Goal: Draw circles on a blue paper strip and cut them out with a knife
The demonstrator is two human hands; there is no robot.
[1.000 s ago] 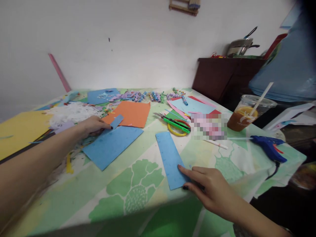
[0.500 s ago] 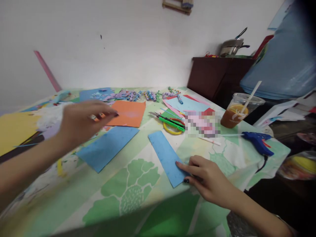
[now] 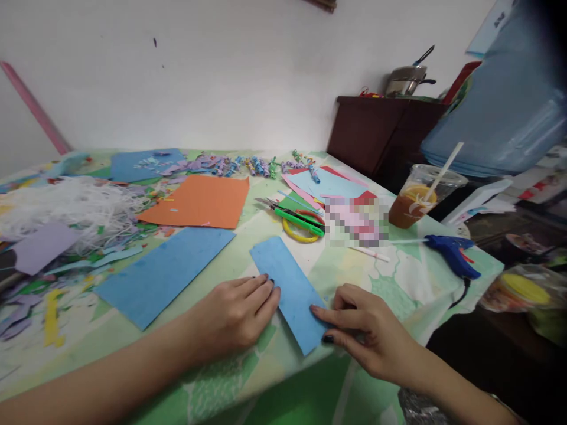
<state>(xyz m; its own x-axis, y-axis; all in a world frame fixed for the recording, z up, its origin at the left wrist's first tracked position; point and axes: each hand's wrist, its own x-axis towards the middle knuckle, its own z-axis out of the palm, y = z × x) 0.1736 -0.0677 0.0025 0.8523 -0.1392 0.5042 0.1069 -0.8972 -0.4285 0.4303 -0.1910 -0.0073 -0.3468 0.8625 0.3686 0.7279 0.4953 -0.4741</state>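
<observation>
A narrow blue paper strip (image 3: 290, 289) lies slantwise on the tablecloth in front of me. My right hand (image 3: 370, 330) pinches its lower right edge, index finger on top and thumb at the rim. On the strip's left side, my left hand (image 3: 241, 310) presses its bent, closed fingertips against the edge; its thumb is hidden. To the left rests a wider blue paper sheet (image 3: 163, 277), and beyond it an orange paper sheet (image 3: 199, 200). Scissors with yellow and red handles (image 3: 303, 237) lie behind the strip, under a green cutter knife (image 3: 297, 221).
White shredded strings (image 3: 80, 206) and coloured scraps spread over the left side. Curled paper pieces (image 3: 261, 166) line the back. A cup of brown drink (image 3: 411, 200) and a blue glue gun (image 3: 452, 254) stand at right, near the table's edge. A large blue water bottle (image 3: 500, 112) is behind.
My left hand has come down from above the orange sheet, moving right to the strip's left edge. My right hand keeps its hold. The view has shifted slightly.
</observation>
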